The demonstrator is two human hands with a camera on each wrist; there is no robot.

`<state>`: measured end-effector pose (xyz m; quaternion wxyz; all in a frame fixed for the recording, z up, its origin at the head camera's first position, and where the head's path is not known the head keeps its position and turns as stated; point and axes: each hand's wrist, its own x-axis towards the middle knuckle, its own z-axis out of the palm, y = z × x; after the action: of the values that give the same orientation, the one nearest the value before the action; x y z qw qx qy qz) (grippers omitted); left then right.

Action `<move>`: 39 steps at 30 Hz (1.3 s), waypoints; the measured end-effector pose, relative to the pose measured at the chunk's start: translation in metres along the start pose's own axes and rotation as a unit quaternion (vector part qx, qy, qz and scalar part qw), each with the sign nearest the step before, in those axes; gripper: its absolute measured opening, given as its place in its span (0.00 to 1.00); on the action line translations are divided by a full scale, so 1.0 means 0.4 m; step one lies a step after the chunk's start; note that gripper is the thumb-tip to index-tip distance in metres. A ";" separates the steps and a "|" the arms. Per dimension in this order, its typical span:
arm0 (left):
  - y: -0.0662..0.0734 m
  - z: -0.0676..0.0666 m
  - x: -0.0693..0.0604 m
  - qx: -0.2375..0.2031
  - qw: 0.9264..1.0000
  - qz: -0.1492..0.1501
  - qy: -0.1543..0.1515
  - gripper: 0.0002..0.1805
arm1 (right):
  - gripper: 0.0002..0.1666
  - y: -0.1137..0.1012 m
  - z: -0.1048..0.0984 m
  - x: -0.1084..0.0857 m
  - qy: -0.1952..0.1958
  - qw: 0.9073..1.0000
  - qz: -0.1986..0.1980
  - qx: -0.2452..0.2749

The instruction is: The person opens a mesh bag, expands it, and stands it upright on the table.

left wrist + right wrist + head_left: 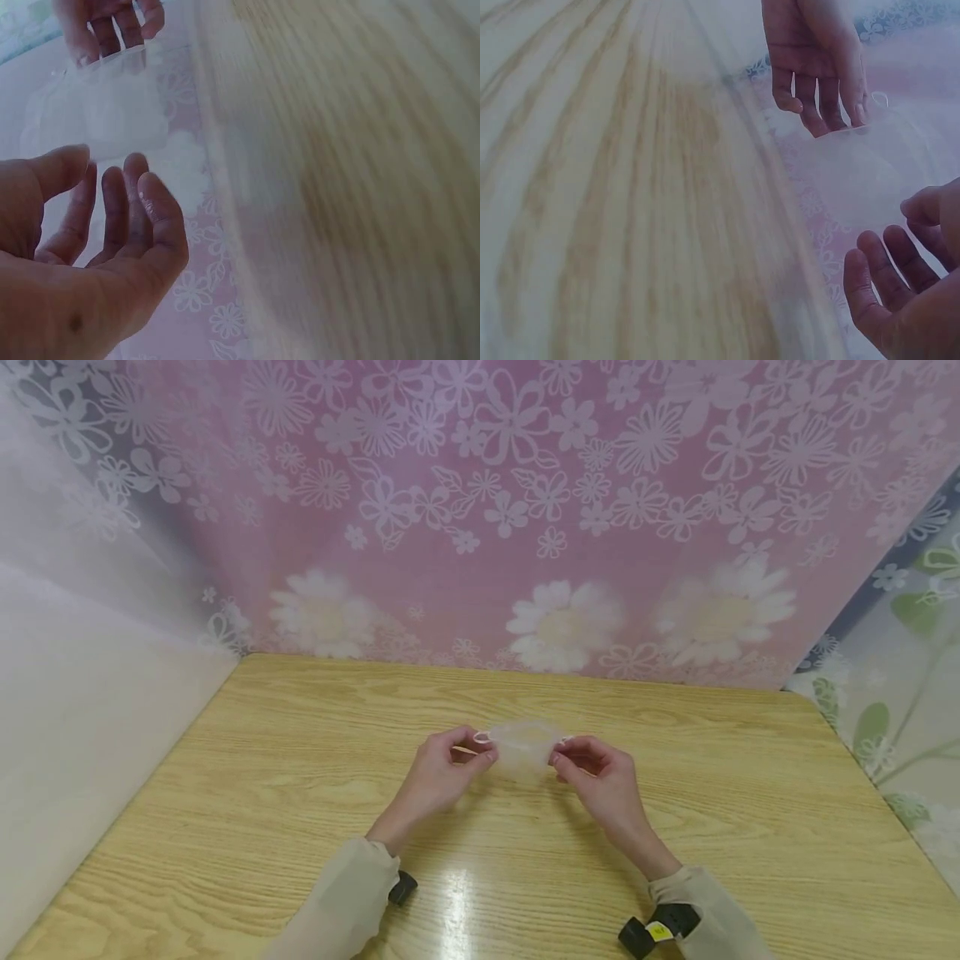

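Observation:
A small, sheer white drawstring pouch is stretched between both hands above the table. My left hand pinches its left edge between thumb and forefinger, and a thin white cord loop sticks out by those fingertips. On the opposite side, my right hand pinches the other edge, with a bit of white cord showing beside the forefinger. In the left wrist view, the see-through pouch spans the gap from one hand to the other. The remaining fingers of both hands are loosely bent, off the pouch.
The wood-grain table lies beneath both hands. A pink flowered curtain hangs along its far edge, with a pale sheet at the left and leaf-patterned cloth at the right. Black wrist devices sit at the sleeves.

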<state>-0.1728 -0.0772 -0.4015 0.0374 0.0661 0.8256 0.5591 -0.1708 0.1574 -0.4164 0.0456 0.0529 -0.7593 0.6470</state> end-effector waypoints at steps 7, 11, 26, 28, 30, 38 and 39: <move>-0.020 -0.011 0.015 0.026 0.999 -0.006 -0.035 0.07 | 0.08 0.012 0.001 0.006 -0.007 0.998 0.049 -0.043; -0.024 -0.015 0.018 0.042 0.997 -0.014 -0.059 0.06 | 0.09 0.011 0.001 0.008 -0.013 0.996 0.067 -0.055; -0.022 -0.012 0.023 0.074 0.995 -0.019 -0.061 0.10 | 0.10 0.014 -0.001 0.007 -0.034 0.992 0.083 -0.092; -0.023 -0.013 0.022 0.076 0.995 -0.020 -0.064 0.10 | 0.10 0.015 -0.002 0.008 -0.035 0.992 0.085 -0.090; -0.022 -0.015 0.021 0.076 0.995 -0.022 -0.066 0.11 | 0.11 0.015 -0.003 0.007 -0.036 0.992 0.088 -0.083; -0.042 -0.040 0.012 0.069 0.994 -0.041 -0.068 0.11 | 0.13 0.014 -0.009 0.004 -0.045 0.993 0.095 -0.053; -0.046 -0.046 0.010 0.069 0.995 -0.043 -0.065 0.10 | 0.14 0.013 -0.011 0.003 -0.045 0.993 0.094 -0.053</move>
<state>-0.1803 -0.1001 -0.4117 0.1104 0.0696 0.8603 0.4928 -0.1728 0.1627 -0.4206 -0.0475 0.0079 -0.7953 0.6043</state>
